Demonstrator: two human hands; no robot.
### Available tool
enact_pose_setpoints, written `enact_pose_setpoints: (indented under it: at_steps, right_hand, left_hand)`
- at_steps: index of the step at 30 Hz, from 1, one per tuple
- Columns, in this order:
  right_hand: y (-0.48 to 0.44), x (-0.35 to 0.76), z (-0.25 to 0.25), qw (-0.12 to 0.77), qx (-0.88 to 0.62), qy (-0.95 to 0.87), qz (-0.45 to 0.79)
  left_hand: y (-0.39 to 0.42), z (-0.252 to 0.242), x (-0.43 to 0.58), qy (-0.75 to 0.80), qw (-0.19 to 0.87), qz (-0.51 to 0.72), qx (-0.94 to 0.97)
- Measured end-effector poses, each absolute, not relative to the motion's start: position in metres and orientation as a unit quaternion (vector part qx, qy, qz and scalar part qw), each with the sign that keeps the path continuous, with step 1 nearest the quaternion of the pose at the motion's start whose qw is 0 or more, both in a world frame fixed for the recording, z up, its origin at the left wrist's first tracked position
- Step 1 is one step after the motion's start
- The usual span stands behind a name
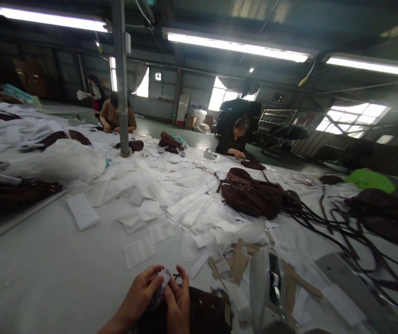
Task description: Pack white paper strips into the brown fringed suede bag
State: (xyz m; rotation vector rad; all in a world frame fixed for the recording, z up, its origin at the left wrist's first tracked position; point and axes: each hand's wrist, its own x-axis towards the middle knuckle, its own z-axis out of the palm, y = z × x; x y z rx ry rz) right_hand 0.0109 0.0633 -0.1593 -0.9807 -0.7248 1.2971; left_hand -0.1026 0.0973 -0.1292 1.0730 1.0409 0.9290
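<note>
A small white tag (pixel 164 279) with dark marks is pinched between my two hands at the bottom middle of the head view. My left hand (pixel 141 293) is closed, with thumb and fingers on the tag's left side. From the right, my right hand (pixel 178 301) grips its lower edge, the forefinger raised. Under and beside my hands lies a dark brown bag (pixel 204 308) with metal eyelets, partly hidden by my right hand and the frame's edge.
White paper slips (pixel 192 208) are strewn over the white table (pixel 63 273). Brown fringed bags (pixel 251 192) with long straps lie to the right, near cardboard strips (pixel 239 260) and a clear plastic holder (pixel 266 287). A metal post (pixel 119 79) rises behind. Co-workers (pixel 118 116) sit across.
</note>
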Motion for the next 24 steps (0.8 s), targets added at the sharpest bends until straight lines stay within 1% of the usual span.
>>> enact_pose_setpoints:
  at_steps: [3,5,10,19,24]
  right_hand:
    - [0.062,0.015,-0.159,0.614,-0.488,-0.342,0.518]
    - [0.061,0.018,-0.156,0.61,-0.5,-0.342,0.511]
    - [0.062,0.018,-0.145,0.612,-0.454,-0.312,0.568]
    - [0.064,0.011,-0.132,0.62,-0.445,-0.287,0.579]
    - [0.063,0.011,-0.14,0.603,-0.529,-0.324,0.501]
  left_hand:
    - [0.1,-0.129,-0.102,0.45,0.647,0.415,0.454]
    - [0.1,-0.127,-0.101,0.446,0.66,0.416,0.439]
    - [0.101,-0.126,-0.101,0.437,0.679,0.418,0.417]
    - [0.103,-0.123,-0.109,0.463,0.629,0.398,0.481]
    - [0.106,-0.12,-0.112,0.475,0.629,0.404,0.465]
